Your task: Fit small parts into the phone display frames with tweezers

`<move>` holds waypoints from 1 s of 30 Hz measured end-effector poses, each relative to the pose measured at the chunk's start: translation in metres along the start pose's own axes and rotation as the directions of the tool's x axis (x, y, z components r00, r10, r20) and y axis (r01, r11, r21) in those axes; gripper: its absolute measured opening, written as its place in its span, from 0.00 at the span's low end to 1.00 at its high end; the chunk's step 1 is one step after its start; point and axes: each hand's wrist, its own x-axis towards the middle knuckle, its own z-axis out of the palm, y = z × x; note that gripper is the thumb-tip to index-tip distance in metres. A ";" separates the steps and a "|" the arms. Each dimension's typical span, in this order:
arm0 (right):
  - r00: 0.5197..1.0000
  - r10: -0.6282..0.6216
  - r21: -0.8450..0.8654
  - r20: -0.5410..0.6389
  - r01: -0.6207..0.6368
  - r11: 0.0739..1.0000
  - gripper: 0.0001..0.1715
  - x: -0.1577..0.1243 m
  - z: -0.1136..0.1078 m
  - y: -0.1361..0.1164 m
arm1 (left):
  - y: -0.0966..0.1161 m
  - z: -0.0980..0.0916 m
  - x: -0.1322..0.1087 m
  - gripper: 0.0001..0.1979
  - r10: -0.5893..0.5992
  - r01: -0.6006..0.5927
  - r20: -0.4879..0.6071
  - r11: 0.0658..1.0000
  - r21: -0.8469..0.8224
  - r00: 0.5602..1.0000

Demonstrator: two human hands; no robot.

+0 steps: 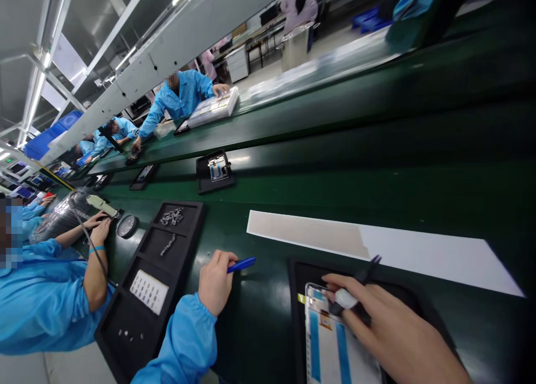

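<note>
My left hand [215, 281], in a blue sleeve, is closed round a blue pen-like tool [242, 264] and rests on the green conveyor belt [335, 177]. My right hand [393, 331] pinches black tweezers [363, 277], a white cot on one fingertip. It lies over an open phone body [330, 345] that sits in a black tray [299, 278] at the near edge. The tweezer tips point away from me, past the phone's top end.
A long black compartment tray [125, 339] with small parts lies left of my left hand. A white paper strip [419, 253] lies beyond my tray. Another phone in a black tray [215, 172] sits further up the belt. Co-workers in blue coats work beside me and across the belt.
</note>
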 end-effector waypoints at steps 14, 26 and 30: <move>0.983 0.110 0.394 -0.147 -0.043 0.918 0.11 -0.004 -0.019 -0.036 | 0.061 -0.019 -0.002 0.17 -0.128 0.258 0.224 0.491 -0.832 0.966; 0.983 0.129 0.682 -0.131 -0.006 0.731 0.09 -0.011 -0.023 -0.062 | 0.100 -0.007 -0.007 0.20 -0.040 0.386 0.402 0.380 -0.841 0.915; 0.977 0.104 0.631 -0.187 0.038 0.775 0.08 -0.012 -0.021 -0.060 | 0.104 -0.004 -0.007 0.21 -0.056 0.386 0.394 0.373 -0.844 0.917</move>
